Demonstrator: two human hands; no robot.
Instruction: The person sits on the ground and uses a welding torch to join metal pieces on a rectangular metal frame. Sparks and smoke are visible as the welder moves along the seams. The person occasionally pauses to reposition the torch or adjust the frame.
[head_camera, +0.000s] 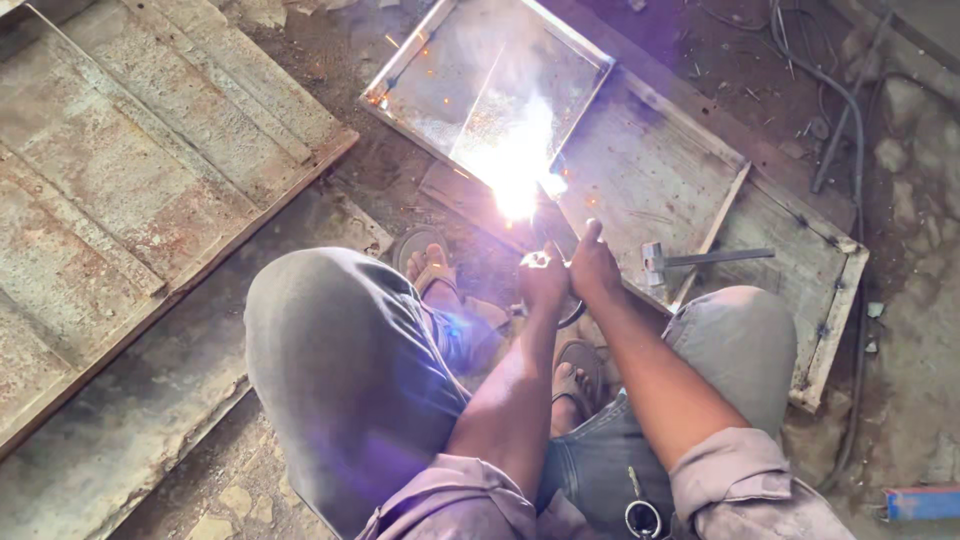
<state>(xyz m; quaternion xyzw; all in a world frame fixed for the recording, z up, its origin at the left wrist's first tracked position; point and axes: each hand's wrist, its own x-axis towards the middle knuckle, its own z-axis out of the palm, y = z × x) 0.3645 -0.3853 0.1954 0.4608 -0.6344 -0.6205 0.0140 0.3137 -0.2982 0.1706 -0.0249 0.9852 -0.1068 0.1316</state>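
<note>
I squat over a metal frame with sheet panels (640, 170) lying on the ground. A bright white welding arc (516, 190) burns on its near edge, throwing sparks and glare. My left hand (545, 278) and my right hand (594, 265) are closed together just below the arc, gripping a welding electrode holder (548, 222) that is mostly lost in the glare. A dark cable (572, 315) loops under my hands. My knees sit on either side, and my feet in sandals (430, 265) are below.
A hammer (700, 260) lies on the frame's panel right of my hands. A large rusty ribbed metal sheet (130, 170) covers the left. Cables (840, 110) run along the dirt at upper right. A blue-and-red object (920, 502) lies at lower right.
</note>
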